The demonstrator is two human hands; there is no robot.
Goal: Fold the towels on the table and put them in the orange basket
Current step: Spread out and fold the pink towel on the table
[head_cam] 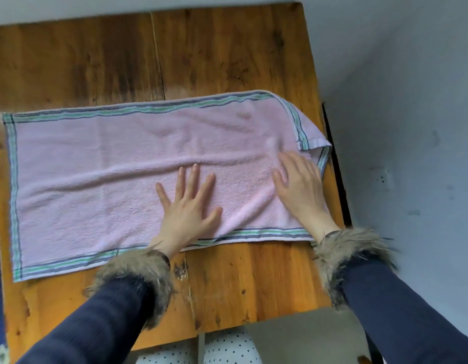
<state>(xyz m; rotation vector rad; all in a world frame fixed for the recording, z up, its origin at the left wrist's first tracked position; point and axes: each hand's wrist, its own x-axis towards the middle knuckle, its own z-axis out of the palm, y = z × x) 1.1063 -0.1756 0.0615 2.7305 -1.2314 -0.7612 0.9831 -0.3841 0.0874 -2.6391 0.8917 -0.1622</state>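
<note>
The towel lies spread flat on the worktop, long side across the view. Its far-right corner is turned over at the worktop's right edge. The left hand presses flat near the middle, fingers straight and spread wide. The right hand rests flat near the right end, fingers loosely extended and blurred; neither hand holds anything.

Risks:
- Ridges running lengthwise may be folded in.
- The turned corner may skew the fold or slip off the edge.

The basket is not in view. No legible writing or labels.
</note>
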